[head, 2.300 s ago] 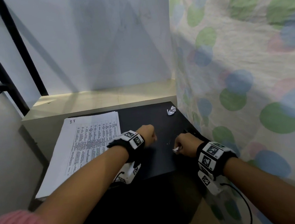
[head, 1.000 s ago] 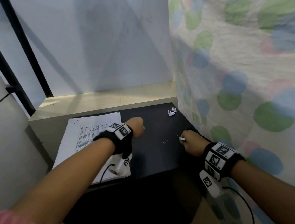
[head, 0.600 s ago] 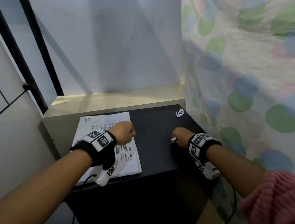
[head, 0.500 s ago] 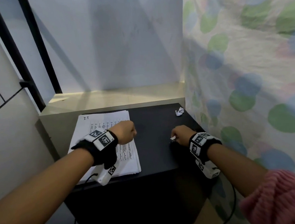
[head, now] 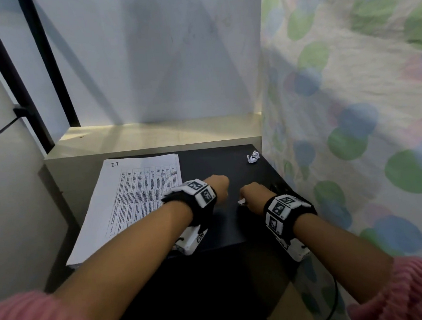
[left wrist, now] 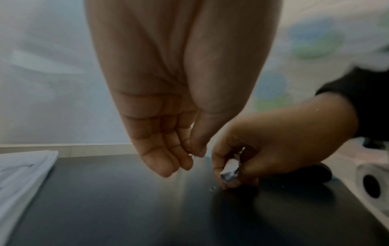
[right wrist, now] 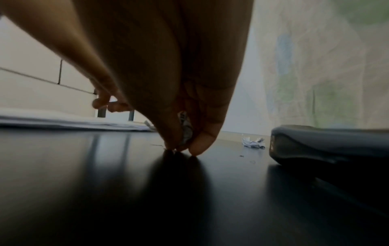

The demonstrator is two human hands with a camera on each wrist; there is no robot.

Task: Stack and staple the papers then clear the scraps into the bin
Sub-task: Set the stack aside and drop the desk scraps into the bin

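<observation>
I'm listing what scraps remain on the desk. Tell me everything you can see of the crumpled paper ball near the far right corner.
The crumpled paper ball is a small white wad with grey creases and faint dark print marks, loosely scrunched rather than tight. It lies on the black desk top near its far right corner, close to the dotted curtain. Nothing touches it; both hands work nearer the front edge. In the right wrist view it sits beyond the dark stapler, apart from it.
</observation>
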